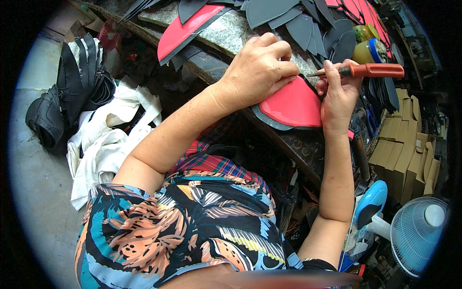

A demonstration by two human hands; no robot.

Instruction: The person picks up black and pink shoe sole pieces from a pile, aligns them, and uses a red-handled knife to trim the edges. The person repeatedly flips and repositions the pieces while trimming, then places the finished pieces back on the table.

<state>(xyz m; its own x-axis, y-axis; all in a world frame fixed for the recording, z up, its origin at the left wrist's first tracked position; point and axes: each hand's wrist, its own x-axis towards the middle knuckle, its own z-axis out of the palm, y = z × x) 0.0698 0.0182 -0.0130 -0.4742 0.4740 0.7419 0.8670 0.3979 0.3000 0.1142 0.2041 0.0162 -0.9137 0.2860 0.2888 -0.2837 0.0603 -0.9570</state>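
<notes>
My left hand is closed, its fingers bent over the upper edge of a rounded red foam piece. A dark grey layer shows under the red along the lower edge. In my right hand is a screwdriver-like tool with an orange-red handle and thin metal shaft. The handle points right, and the shaft runs left toward the top edge of the piece. My right thumb lies across the shaft; some curled fingers are partly hidden. Whether the tip touches the piece, I cannot tell.
A similar red and grey piece lies on the stone slab, with several dark cut pieces beyond. Glue-like jars stand beyond the tool. Cardboard boxes and a fan are at right; white cloth lies left.
</notes>
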